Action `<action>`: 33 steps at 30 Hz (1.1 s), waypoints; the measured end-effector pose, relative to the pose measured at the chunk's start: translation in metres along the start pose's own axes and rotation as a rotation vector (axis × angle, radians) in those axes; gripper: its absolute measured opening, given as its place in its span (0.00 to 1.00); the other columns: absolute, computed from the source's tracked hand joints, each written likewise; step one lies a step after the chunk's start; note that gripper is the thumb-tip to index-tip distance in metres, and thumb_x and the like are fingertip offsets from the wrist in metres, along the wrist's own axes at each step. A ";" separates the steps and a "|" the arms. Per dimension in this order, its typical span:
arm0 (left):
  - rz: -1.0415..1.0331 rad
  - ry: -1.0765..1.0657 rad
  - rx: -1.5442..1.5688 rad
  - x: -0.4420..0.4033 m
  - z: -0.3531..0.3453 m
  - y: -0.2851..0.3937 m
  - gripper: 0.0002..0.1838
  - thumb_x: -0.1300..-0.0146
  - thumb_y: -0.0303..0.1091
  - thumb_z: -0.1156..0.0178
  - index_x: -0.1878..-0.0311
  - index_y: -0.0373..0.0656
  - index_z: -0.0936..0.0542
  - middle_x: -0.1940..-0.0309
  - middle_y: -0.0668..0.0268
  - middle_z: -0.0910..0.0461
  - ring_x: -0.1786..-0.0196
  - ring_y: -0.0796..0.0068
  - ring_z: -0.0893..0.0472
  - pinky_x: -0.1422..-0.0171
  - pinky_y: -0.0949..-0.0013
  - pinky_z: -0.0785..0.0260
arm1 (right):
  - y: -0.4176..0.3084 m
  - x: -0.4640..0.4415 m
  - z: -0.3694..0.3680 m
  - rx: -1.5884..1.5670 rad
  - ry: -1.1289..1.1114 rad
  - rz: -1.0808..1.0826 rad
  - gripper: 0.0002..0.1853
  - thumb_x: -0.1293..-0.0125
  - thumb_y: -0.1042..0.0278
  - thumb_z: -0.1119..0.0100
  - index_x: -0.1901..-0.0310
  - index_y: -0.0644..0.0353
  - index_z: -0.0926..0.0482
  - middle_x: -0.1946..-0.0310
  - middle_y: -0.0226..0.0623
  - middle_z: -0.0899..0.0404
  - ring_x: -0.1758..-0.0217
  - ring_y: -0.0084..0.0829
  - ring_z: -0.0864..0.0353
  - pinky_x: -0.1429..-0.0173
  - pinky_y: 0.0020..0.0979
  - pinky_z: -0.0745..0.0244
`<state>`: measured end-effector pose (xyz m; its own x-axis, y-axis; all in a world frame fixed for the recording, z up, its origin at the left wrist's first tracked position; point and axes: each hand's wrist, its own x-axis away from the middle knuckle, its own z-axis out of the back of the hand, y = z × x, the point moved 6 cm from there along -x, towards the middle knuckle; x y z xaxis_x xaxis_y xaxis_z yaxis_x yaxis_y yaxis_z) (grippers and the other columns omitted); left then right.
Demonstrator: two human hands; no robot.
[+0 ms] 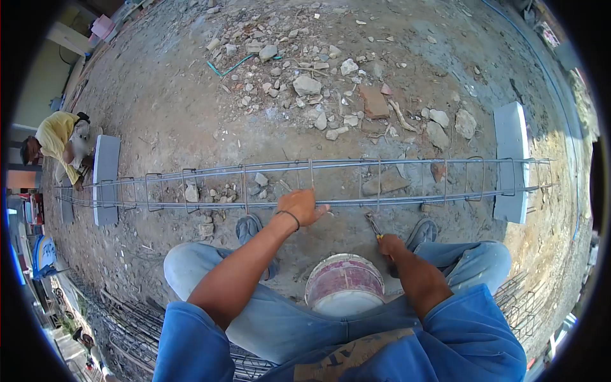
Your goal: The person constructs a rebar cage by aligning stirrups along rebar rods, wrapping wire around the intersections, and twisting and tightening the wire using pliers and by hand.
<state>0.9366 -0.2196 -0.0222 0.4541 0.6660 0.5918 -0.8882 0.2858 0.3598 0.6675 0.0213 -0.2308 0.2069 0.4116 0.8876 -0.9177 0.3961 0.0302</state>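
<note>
Rubble-strewn ground (pixel 178 121) lies beneath the long rebar cage (pixel 310 163), which spans grey blocks (pixel 508 137). Good work here likely means steadying the cage with the left hand (pixel 298 207) and keeping the pliers (pixel 373 224) clear of it. The right hand (pixel 390 246) is closed around the pliers; the left — thumb spread — is at the cage's near side, its grip hard to tell.

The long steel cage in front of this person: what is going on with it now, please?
The person's left hand seems to rest on the near side of the steel cage, which lies across two grey boards. The right hand holds pliers, their tip apparently just short of it. A bucket stands between the person's knees. Another person in a yellow top is bent low by the cage's left end.
</note>
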 end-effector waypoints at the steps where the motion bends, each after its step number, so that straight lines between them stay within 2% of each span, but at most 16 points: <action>1: 0.000 -0.009 -0.012 -0.012 0.004 0.000 0.34 0.38 0.63 0.36 0.48 0.36 0.18 0.55 0.44 0.15 0.48 0.44 0.16 0.41 0.48 0.27 | -0.015 0.001 0.028 0.081 -0.113 0.010 0.20 0.36 0.63 0.42 0.46 0.64 0.16 0.44 0.50 0.16 0.40 0.47 0.16 0.36 0.45 0.21; 3: -0.002 -0.050 -0.025 0.003 -0.013 -0.006 0.34 0.38 0.63 0.36 0.51 0.34 0.17 0.55 0.43 0.15 0.48 0.43 0.16 0.44 0.48 0.25 | -0.026 0.031 0.008 0.150 -0.258 0.013 0.21 0.38 0.64 0.42 0.46 0.64 0.15 0.43 0.50 0.17 0.40 0.47 0.16 0.35 0.44 0.22; 5: -0.037 -0.091 -0.013 -0.006 -0.008 -0.005 0.31 0.36 0.57 0.35 0.45 0.35 0.17 0.49 0.45 0.15 0.44 0.45 0.17 0.39 0.52 0.26 | -0.035 0.023 0.033 0.079 0.110 0.192 0.19 0.40 0.61 0.40 0.53 0.65 0.13 0.46 0.53 0.16 0.41 0.49 0.16 0.37 0.45 0.21; 6: -0.062 -0.072 -0.027 -0.015 -0.003 -0.007 0.31 0.36 0.57 0.35 0.45 0.35 0.17 0.49 0.45 0.15 0.44 0.45 0.17 0.39 0.52 0.26 | -0.036 0.027 0.046 0.067 0.138 0.177 0.19 0.40 0.61 0.40 0.53 0.65 0.13 0.46 0.53 0.16 0.41 0.49 0.16 0.37 0.45 0.21; 8: -0.183 -0.167 -0.027 -0.023 -0.016 -0.020 0.29 0.36 0.56 0.35 0.49 0.36 0.14 0.51 0.45 0.15 0.45 0.45 0.16 0.40 0.52 0.26 | -0.040 0.047 0.084 -0.296 0.446 0.126 0.22 0.41 0.51 0.34 0.65 0.67 0.12 0.62 0.58 0.14 0.54 0.55 0.13 0.48 0.47 0.19; 10: -0.212 -0.159 0.067 -0.035 -0.020 -0.034 0.26 0.36 0.56 0.34 0.54 0.38 0.12 0.54 0.47 0.13 0.48 0.48 0.15 0.42 0.53 0.25 | -0.046 0.074 0.116 -0.465 0.567 0.054 0.22 0.39 0.51 0.34 0.68 0.69 0.13 0.64 0.59 0.14 0.56 0.52 0.12 0.51 0.46 0.20; 12: -0.277 -0.195 0.150 -0.035 -0.019 -0.037 0.25 0.35 0.55 0.33 0.56 0.38 0.11 0.64 0.53 0.12 0.60 0.62 0.14 0.51 0.58 0.23 | -0.051 0.096 0.132 -0.606 0.529 0.091 0.21 0.34 0.54 0.34 0.60 0.71 0.14 0.66 0.55 0.13 0.61 0.47 0.11 0.55 0.46 0.19; 13: -0.271 -0.197 0.161 -0.037 -0.021 -0.039 0.25 0.35 0.55 0.33 0.56 0.38 0.11 0.64 0.53 0.12 0.60 0.62 0.14 0.51 0.58 0.23 | -0.056 0.113 0.138 -0.597 0.522 0.092 0.21 0.34 0.54 0.34 0.60 0.71 0.14 0.66 0.55 0.13 0.61 0.47 0.11 0.55 0.46 0.19; 15: -0.214 -0.191 0.353 -0.043 -0.026 -0.043 0.22 0.35 0.52 0.32 0.61 0.39 0.10 0.69 0.59 0.12 0.65 0.67 0.15 0.56 0.59 0.23 | -0.064 0.142 0.130 -1.306 0.307 0.137 0.16 0.29 0.60 0.37 0.53 0.68 0.16 0.66 0.48 0.13 0.65 0.41 0.13 0.59 0.46 0.19; 18: -0.211 -0.093 0.315 -0.046 -0.025 -0.042 0.19 0.36 0.50 0.30 0.65 0.41 0.09 0.71 0.60 0.12 0.68 0.68 0.15 0.58 0.60 0.23 | -0.071 0.172 0.125 -1.477 0.252 0.181 0.13 0.26 0.62 0.39 0.50 0.65 0.20 0.63 0.43 0.13 0.65 0.38 0.12 0.61 0.44 0.18; 23: -0.186 0.088 0.146 -0.036 -0.022 -0.038 0.18 0.37 0.53 0.32 0.64 0.47 0.09 0.71 0.57 0.13 0.67 0.61 0.15 0.57 0.57 0.24 | -0.091 0.181 0.098 -1.564 0.233 0.206 0.11 0.26 0.62 0.41 0.56 0.63 0.19 0.62 0.44 0.13 0.64 0.37 0.12 0.60 0.39 0.17; 25: -0.174 0.213 0.046 -0.031 -0.025 -0.039 0.19 0.37 0.55 0.33 0.64 0.48 0.09 0.69 0.54 0.13 0.64 0.52 0.15 0.54 0.52 0.25 | -0.104 0.173 0.090 -1.552 0.195 0.265 0.11 0.26 0.62 0.41 0.56 0.64 0.19 0.63 0.44 0.13 0.64 0.37 0.12 0.60 0.38 0.17; 26: -0.151 0.210 0.041 -0.028 -0.025 -0.040 0.19 0.37 0.55 0.33 0.64 0.48 0.09 0.69 0.54 0.13 0.64 0.52 0.15 0.54 0.52 0.25 | -0.104 0.166 0.080 -1.490 0.176 0.183 0.11 0.26 0.62 0.41 0.56 0.63 0.19 0.63 0.43 0.14 0.63 0.37 0.12 0.59 0.38 0.16; 28: -0.057 0.113 0.088 -0.010 -0.018 -0.028 0.24 0.37 0.56 0.33 0.58 0.42 0.11 0.53 0.49 0.13 0.46 0.47 0.16 0.40 0.51 0.25 | -0.111 0.155 0.063 -1.416 0.140 0.103 0.11 0.26 0.62 0.41 0.57 0.63 0.19 0.63 0.43 0.14 0.63 0.37 0.12 0.59 0.38 0.16; 31: -0.138 0.270 0.134 0.006 -0.021 -0.024 0.24 0.37 0.57 0.34 0.59 0.42 0.11 0.61 0.48 0.13 0.54 0.45 0.15 0.45 0.51 0.25 | -0.127 0.152 0.084 -1.348 0.155 0.229 0.10 0.25 0.63 0.41 0.57 0.62 0.19 0.63 0.42 0.14 0.61 0.37 0.12 0.58 0.37 0.17; 33: -0.141 0.277 0.117 0.024 -0.019 -0.021 0.26 0.37 0.58 0.35 0.56 0.42 0.11 0.59 0.46 0.14 0.51 0.45 0.15 0.43 0.50 0.25 | -0.143 0.152 0.090 -1.467 0.066 0.251 0.10 0.25 0.63 0.41 0.58 0.62 0.19 0.63 0.42 0.14 0.60 0.37 0.13 0.56 0.37 0.17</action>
<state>0.9644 -0.1970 -0.0292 0.5209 0.7923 0.3177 -0.7968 0.3179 0.5138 0.8000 -0.0468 -0.0590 0.1505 0.6125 0.7760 0.2118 0.7468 -0.6304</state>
